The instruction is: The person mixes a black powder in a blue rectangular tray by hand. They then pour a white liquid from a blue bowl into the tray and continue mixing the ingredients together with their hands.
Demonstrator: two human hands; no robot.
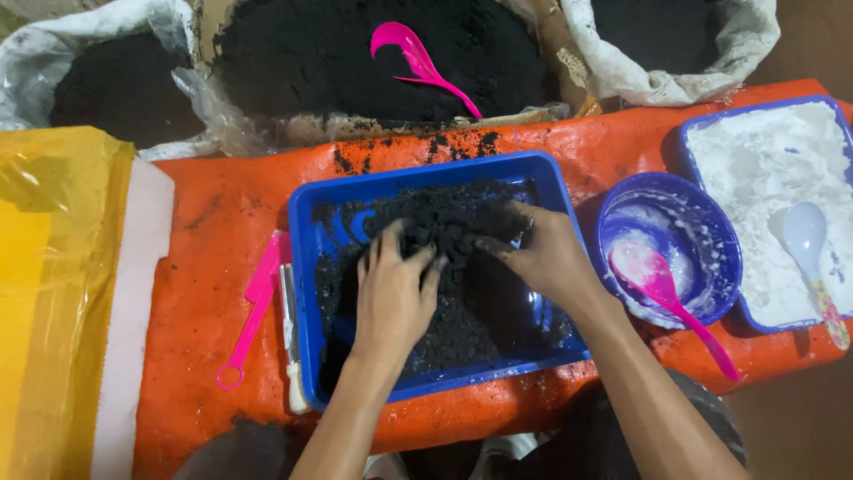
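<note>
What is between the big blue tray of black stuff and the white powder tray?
In the head view, a round blue bowl holding a pink plastic spoon sits there.

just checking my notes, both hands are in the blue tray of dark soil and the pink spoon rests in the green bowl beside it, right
Not quite: the bowl is blue, not green. The head view shows the pink spoon resting in that blue bowl, just right of the blue tray. The rest holds: the left hand and right hand are both in the tray's dark soil.
</note>
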